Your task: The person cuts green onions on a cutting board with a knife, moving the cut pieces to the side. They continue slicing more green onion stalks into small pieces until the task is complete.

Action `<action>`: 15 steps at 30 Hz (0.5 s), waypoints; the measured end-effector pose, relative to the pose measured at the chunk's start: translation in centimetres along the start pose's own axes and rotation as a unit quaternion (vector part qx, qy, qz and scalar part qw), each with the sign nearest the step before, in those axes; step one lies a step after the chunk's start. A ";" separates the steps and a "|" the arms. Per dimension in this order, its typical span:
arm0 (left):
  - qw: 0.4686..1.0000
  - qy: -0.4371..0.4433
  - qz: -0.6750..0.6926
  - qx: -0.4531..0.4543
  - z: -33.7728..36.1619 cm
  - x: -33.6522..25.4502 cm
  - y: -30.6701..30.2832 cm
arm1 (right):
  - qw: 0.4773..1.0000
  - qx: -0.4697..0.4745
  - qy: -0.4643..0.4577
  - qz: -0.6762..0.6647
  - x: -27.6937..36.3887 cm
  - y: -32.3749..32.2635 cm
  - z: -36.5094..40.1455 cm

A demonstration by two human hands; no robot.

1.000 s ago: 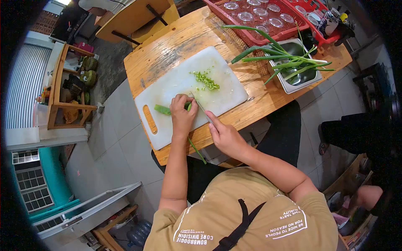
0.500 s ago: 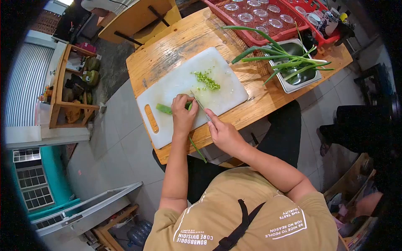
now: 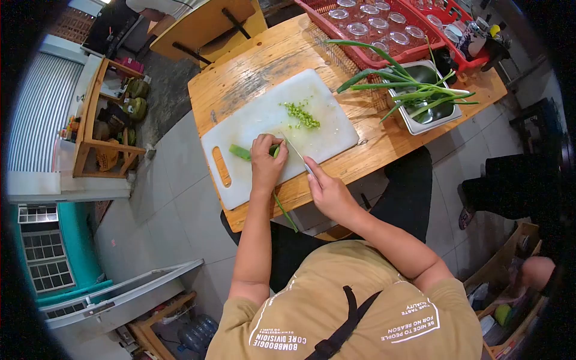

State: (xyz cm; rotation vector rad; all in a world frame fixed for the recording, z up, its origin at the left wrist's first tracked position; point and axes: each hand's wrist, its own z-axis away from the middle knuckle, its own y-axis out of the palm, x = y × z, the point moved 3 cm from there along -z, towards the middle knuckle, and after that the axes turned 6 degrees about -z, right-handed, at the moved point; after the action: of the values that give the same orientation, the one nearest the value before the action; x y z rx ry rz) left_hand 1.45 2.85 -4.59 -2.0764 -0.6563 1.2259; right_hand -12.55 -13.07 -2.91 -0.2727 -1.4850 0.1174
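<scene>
My left hand is closed on green onion stalks, pressed onto the white cutting board. Part of the stalks sticks out left of my hand, and one thin green leaf hangs past the board's near edge. In my right hand is a knife, its blade angled just to the right of my left fingertips, a small gap between them. Farther up the board lies a small pile of chopped green onion. My left fingers hide the cut end of the stalks.
Long green onions lie across a metal container at the table's right. Behind it stands a red crate of upturned glasses. The wooden table carries the board. Another person's dark-clothed leg is at the right.
The knife and my right hand have shifted slightly right, away from my left fingers. My left hand still holds the stalks. The whole view has moved a little.
</scene>
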 end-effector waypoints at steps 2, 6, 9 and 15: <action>1.000 0.001 0.000 -0.005 0.0 0.1 -0.1 | 0.999 0.004 0.012 -0.041 -0.3 -0.4 1.4; 1.000 0.000 0.007 -0.004 -0.1 0.1 0.1 | 0.998 -0.005 0.009 -0.054 0.7 -1.1 2.6; 1.000 -0.002 0.001 -0.006 -0.1 -0.1 0.0 | 0.999 0.011 0.034 -0.023 1.3 -1.0 2.2; 1.000 -0.010 0.008 -0.010 -0.1 0.0 0.2 | 1.000 0.018 -0.006 -0.018 0.9 -0.1 2.2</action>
State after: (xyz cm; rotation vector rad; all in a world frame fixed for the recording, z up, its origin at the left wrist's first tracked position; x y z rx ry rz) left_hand 1.56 2.73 -4.73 -2.0923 -0.6651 1.2543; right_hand -14.68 -12.68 -1.86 -0.2165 -1.4980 0.1165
